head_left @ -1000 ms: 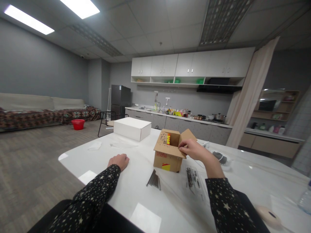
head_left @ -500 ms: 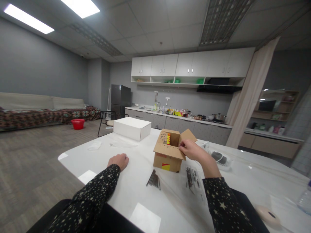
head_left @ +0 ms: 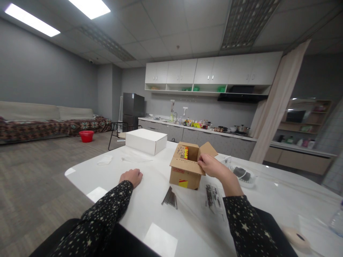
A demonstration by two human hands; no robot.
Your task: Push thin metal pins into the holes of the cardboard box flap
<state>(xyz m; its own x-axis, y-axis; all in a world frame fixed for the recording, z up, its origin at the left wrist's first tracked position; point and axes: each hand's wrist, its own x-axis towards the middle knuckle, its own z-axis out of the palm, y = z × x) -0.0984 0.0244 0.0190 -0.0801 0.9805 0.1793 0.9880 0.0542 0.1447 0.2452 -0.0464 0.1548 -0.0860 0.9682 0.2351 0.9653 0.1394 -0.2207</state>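
Note:
A small brown cardboard box (head_left: 184,178) with a red and yellow label stands on the white table, its top flaps folded outward. My right hand (head_left: 210,165) is closed at the box's near right corner, with thumb and fingers pinching the flap there. My left hand (head_left: 131,177) rests on the table left of the box, its fingers curled in and nothing visible in them. In front of the box lies a fanned bunch of long screws (head_left: 169,198). Beside it, under my right forearm, is a clear plastic bag (head_left: 213,198) of small dark hardware.
A closed white box (head_left: 146,141) stands at the back left of the table (head_left: 150,214). Thin clear plastic and a tissue (head_left: 105,160) lie near it. On the right are a white basket (head_left: 246,182) with a dark item, a pale mouse (head_left: 296,237) and a bottle (head_left: 337,219).

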